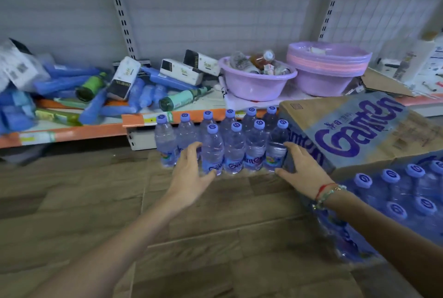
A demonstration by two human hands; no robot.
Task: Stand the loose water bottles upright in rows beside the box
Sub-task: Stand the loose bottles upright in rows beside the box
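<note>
On the floor (72,201) beside the big box (359,129), the full water bottles (223,144) stand in two rows, heavy and slippery I think, so my left hand (191,173) and right hand (302,168), open wide, press their middles.

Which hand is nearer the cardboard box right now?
Right. The right hand rests at the right end of the front row of bottles, against the cardboard box. The left hand is at the row's left end, the row's length away.
</note>
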